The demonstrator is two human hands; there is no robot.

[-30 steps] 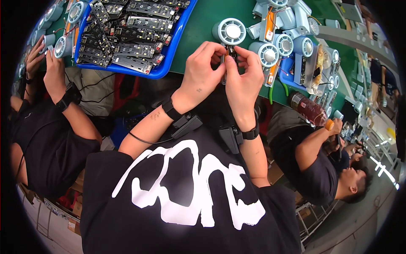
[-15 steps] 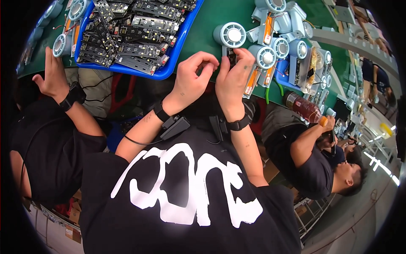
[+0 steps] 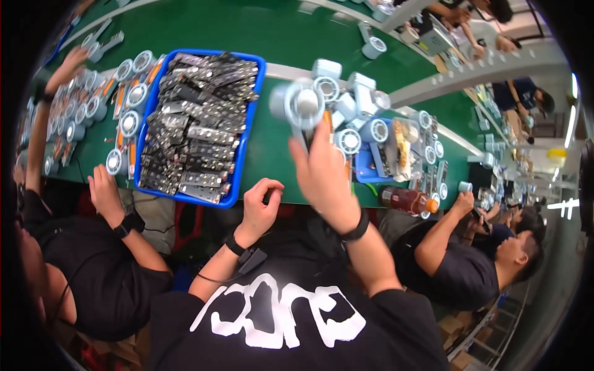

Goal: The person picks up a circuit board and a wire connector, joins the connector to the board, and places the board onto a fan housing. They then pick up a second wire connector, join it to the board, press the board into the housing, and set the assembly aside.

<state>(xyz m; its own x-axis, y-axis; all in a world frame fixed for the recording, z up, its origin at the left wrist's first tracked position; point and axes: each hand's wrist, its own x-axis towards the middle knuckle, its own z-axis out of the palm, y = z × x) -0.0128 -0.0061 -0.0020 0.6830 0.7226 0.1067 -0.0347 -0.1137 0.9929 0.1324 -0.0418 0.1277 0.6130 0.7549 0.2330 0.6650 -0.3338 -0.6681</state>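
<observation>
A light-blue handheld fan (image 3: 303, 105) with a round grille is raised over the green table, smeared by motion. My right hand (image 3: 327, 176) is closed round its handle, its back toward me; the handle is mostly hidden. My left hand (image 3: 261, 207) hovers at the table's near edge with curled fingers bent toward the thumb. Anything pinched in it is too small or hidden to make out. Just left of that hand, a blue tray (image 3: 230, 196) is heaped with narrow black circuit boards (image 3: 207, 133).
More light-blue fans (image 3: 349, 141) are piled right of my right hand, by a small blue tray (image 3: 365, 162) and a dark drink bottle (image 3: 405, 199). Fans with orange batteries (image 3: 130, 123) lie left of the big tray. Co-workers sit on both sides. A metal beam (image 3: 470, 77) crosses the far right.
My hands, close together before, are now apart. The right has swung up and forward with the fan; the left stays back by the table edge. The view now takes in more table.
</observation>
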